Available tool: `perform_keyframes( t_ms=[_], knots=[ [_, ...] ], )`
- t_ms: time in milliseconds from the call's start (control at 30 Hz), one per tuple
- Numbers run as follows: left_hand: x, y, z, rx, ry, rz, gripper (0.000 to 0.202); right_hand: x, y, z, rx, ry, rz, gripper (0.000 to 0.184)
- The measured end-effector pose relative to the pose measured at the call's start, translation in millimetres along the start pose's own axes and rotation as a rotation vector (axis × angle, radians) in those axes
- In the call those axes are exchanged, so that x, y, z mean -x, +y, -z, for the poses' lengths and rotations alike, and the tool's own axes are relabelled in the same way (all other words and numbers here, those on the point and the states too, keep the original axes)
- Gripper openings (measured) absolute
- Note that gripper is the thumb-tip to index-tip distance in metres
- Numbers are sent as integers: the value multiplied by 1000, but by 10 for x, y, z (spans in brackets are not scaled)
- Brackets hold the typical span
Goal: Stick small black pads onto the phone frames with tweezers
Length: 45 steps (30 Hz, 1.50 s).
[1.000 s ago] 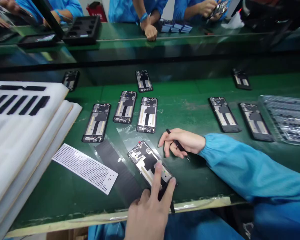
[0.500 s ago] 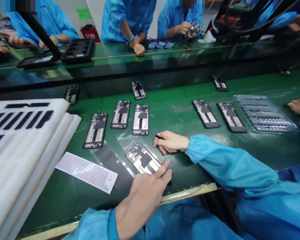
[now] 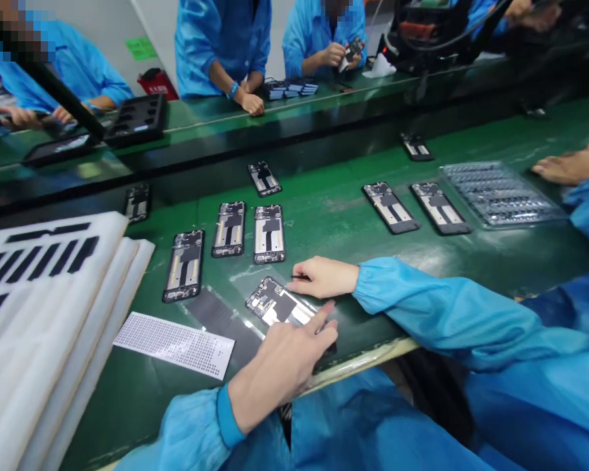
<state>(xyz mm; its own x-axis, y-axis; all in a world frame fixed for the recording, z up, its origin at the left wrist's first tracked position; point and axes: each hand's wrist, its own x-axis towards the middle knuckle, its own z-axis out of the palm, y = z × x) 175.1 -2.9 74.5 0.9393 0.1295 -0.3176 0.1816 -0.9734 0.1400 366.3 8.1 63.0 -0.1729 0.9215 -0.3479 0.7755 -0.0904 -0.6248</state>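
A phone (image 3: 281, 302) with its back cover off lies tilted on the bench, inner parts facing up. My left hand (image 3: 282, 363) lies over its lower end and holds it, index finger and thumb stretched across it; the other fingers are hidden. Just beyond the phone's upper right edge, my right hand (image 3: 326, 277) is closed on a thin black tool (image 3: 300, 278), its tip pointing left. A white sheet with rows of small dark dots (image 3: 177, 345) and a dark strip (image 3: 223, 320) lie left of the phone.
More opened phones, such as one phone (image 3: 184, 265) and another phone (image 3: 269, 233), lie beyond my hands. White foam sheets (image 3: 34, 366) with black strips stand stacked at left. A clear plastic tray (image 3: 503, 194) sits at right, near another person's hand (image 3: 572, 167). People work across the bench.
The view has shifted a little and tilted. My right hand has come slightly closer to the phone's upper edge with the black tool. My left hand stays on the phone.
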Motion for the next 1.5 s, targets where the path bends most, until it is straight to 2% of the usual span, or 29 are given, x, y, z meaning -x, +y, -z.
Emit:
perform_keyframes(
  t_ms=[67,167,333,467,667,767,867,967,1233,1333,1400,1500],
  knots=[
    [11,-21,-37,-32,-22,-1,69,18,-44,-27,83,19,23,27],
    [11,-36,-58,-63,-69,0,69,19,-71,-71,165,46,38,31],
    [-46,-43,108,-15,-123,-27,61,21,-124,-113,227,72,71,45],
    [-86,-77,255,100,-175,-43,42,55,-231,-175,232,126,72,37],
    [-76,-105,347,219,-246,-35,38,67,-304,-274,245,208,66,15],
    [-37,-102,346,167,-289,-37,39,57,-293,-273,257,210,85,14],
    [4,-120,308,169,-308,-34,49,51,-287,-268,257,206,108,14],
    [17,-167,266,177,-319,-59,45,61,-294,-265,247,218,113,17],
    [-6,-295,254,118,-224,-178,52,75,-322,-244,165,221,111,19],
    [44,-307,138,97,-150,-186,56,62,-298,-183,121,238,68,17],
    [96,-319,1,107,-24,-186,55,104,-230,-99,90,252,7,20],
    [168,-335,-199,213,258,-208,48,329,-71,-20,67,290,-127,26]
  ],
)
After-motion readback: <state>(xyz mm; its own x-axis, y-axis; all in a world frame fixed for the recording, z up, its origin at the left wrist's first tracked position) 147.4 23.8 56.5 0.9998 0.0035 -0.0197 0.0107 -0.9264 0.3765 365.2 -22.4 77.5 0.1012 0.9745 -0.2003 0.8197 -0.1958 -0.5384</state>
